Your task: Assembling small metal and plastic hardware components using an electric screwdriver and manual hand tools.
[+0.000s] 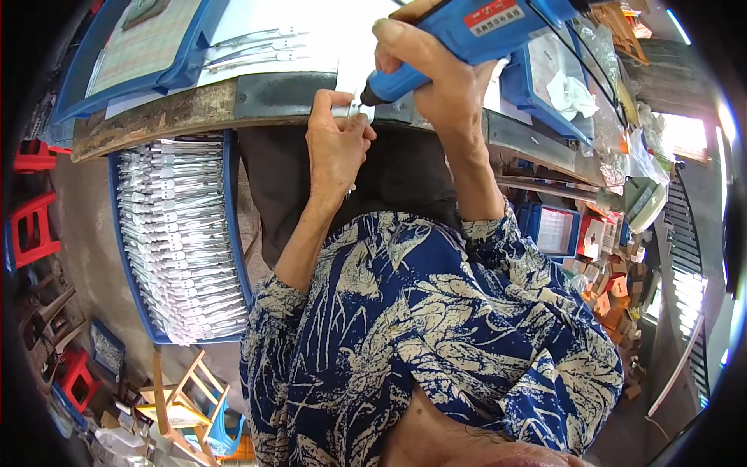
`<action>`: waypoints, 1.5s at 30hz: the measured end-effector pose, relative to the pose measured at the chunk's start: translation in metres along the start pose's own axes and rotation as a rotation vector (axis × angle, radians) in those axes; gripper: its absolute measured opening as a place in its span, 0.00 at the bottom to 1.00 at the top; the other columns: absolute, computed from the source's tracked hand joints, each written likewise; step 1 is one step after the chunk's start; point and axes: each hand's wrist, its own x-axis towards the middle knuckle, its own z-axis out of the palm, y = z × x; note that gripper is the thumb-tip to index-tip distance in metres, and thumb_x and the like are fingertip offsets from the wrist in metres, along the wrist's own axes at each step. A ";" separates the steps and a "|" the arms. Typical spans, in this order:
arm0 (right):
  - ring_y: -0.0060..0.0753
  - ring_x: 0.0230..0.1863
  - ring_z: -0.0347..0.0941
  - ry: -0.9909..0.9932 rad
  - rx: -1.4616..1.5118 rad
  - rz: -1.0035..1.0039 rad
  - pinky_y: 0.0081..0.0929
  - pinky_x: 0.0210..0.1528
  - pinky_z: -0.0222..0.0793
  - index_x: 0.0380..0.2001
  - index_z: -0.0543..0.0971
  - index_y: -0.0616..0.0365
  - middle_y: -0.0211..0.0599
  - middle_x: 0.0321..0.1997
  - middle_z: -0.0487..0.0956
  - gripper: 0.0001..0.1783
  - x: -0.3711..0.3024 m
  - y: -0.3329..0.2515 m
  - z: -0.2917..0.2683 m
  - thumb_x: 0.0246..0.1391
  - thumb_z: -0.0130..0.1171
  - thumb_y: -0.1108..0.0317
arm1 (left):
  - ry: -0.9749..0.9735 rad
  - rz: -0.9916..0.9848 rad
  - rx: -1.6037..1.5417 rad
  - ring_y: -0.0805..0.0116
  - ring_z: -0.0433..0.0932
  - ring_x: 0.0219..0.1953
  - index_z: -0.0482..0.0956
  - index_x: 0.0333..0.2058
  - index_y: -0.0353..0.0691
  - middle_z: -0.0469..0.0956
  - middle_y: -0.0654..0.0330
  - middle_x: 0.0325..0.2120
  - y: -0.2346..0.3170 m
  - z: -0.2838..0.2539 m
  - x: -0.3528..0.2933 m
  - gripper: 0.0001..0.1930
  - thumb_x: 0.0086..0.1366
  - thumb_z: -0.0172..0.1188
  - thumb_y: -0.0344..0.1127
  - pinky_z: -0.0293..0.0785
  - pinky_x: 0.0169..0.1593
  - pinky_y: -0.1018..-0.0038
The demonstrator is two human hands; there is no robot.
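Observation:
My right hand (455, 86) is wrapped round a blue electric screwdriver (405, 82), which lies tilted with its dark tip pointing left and down. That tip meets a small white part (363, 111) at the front edge of the workbench. Pinched between the fingers of my left hand (340, 148), the white part stays at the bench edge; its full shape is hidden by the fingers. To the left on a white sheet lie several thin metal strips with white ends (261, 50).
A worn wooden bench edge (179, 121) runs across the front. Blue trays stand at left (180, 76) and right (510, 92). Below left, a blue crate (243, 265) holds many stacked white-and-metal pieces. Red stools (35, 229) and a wooden chair (167, 405) stand beyond. A black cord (580, 54) hangs at right.

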 end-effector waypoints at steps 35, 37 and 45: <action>0.22 0.16 0.68 0.154 0.920 0.783 0.17 0.19 0.63 0.24 0.74 0.63 0.33 0.18 0.73 0.09 -0.009 -0.004 0.006 0.41 0.63 0.72 | -0.009 -0.021 -0.012 0.80 0.66 0.14 0.63 0.38 0.38 0.72 0.59 0.16 -0.005 -0.003 0.001 0.11 0.57 0.50 0.22 0.57 0.13 0.84; 0.22 0.16 0.68 0.164 0.921 0.768 0.17 0.19 0.63 0.24 0.74 0.63 0.33 0.18 0.73 0.08 0.000 -0.006 -0.003 0.41 0.63 0.72 | -0.015 -0.006 -0.012 0.80 0.66 0.13 0.63 0.38 0.38 0.72 0.59 0.15 0.005 0.002 -0.003 0.10 0.57 0.50 0.22 0.57 0.13 0.84; 0.21 0.16 0.68 0.138 0.839 0.730 0.17 0.18 0.63 0.23 0.74 0.63 0.32 0.16 0.73 0.06 0.003 -0.006 0.000 0.41 0.62 0.75 | 0.005 -0.001 -0.043 0.80 0.65 0.12 0.63 0.37 0.38 0.71 0.59 0.14 0.000 -0.003 0.003 0.10 0.56 0.49 0.21 0.57 0.12 0.82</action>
